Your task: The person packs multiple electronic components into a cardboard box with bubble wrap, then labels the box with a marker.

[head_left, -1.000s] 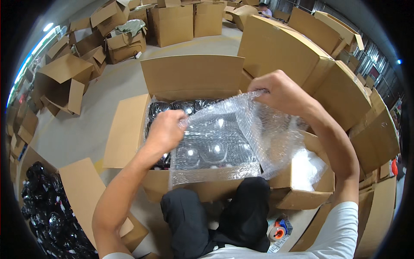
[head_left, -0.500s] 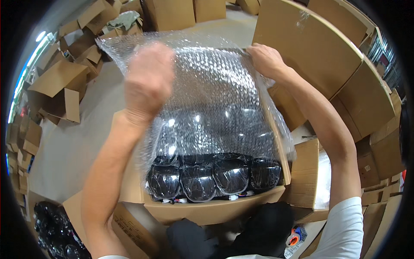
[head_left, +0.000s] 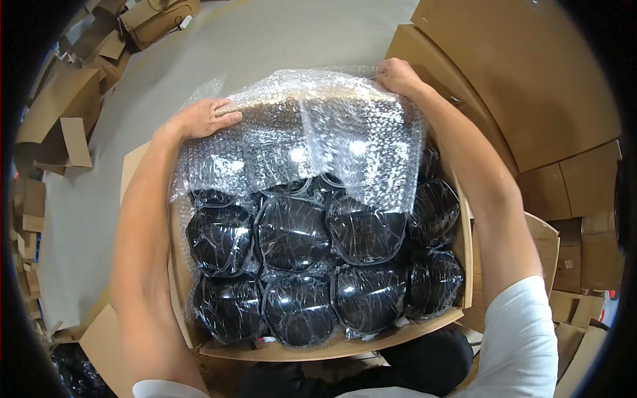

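Note:
A sheet of clear bubble wrap [head_left: 358, 142] lies over the far part of an open cardboard box [head_left: 279, 355]. Its near edge is uneven, with a flap folded toward me. Below it, black rounded objects [head_left: 292, 232], each in clear plastic film, sit in rows inside the box; I cannot tell their exact kind. At the far left, my left hand [head_left: 202, 119] grips the wrap, thumb apart from the fingers. My right hand [head_left: 398, 76] is closed on the wrap at the far right corner. The back rows are partly hidden under the wrap.
Large cardboard boxes [head_left: 531, 86] stand close on the right. Open boxes [head_left: 60, 106] are piled along the left, beyond a strip of grey floor [head_left: 126, 166]. A black plastic-wrapped bundle [head_left: 76, 371] is at the lower left. My knees [head_left: 424, 361] are against the box's near side.
The raised bubble wrap has come down toward the far side, uncovering more black objects. My left hand has moved left and is lower; my right hand still holds the far right corner.

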`<state>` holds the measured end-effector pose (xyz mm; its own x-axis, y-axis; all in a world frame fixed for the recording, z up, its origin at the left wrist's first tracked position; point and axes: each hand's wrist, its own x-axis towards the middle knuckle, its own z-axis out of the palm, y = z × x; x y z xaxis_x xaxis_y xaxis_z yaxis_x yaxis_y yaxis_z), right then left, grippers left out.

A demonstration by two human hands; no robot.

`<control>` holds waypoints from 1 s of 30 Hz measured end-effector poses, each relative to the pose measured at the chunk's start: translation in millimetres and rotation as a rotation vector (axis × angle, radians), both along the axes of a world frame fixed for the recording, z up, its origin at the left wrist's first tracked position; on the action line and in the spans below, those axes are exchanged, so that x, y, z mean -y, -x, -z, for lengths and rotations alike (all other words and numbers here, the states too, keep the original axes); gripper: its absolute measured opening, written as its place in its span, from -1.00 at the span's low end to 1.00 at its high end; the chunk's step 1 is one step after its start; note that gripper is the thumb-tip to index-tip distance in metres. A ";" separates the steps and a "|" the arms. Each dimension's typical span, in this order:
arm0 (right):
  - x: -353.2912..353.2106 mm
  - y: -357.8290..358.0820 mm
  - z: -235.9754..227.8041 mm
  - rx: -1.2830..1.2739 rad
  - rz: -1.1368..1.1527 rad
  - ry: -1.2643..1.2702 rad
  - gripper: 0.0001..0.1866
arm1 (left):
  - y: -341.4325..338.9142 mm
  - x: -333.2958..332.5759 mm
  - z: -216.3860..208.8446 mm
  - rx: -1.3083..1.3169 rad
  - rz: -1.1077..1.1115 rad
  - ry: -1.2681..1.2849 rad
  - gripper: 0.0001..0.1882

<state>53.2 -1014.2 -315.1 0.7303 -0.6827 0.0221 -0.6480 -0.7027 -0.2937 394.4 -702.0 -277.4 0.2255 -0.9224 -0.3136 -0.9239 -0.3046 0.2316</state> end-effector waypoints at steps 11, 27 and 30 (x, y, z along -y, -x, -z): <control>-113.3 28.0 -52.7 -0.020 -0.427 0.005 -0.44 | -4.9 -22.0 -8.3 -0.010 0.153 0.109 0.01; -48.1 68.8 -53.1 -0.172 0.057 0.023 -0.54 | 26.7 -81.9 -2.5 0.517 -0.143 0.341 -0.32; -66.3 61.7 -51.7 0.039 0.017 0.597 -0.64 | 56.7 -59.4 7.3 0.532 -0.180 0.537 -0.42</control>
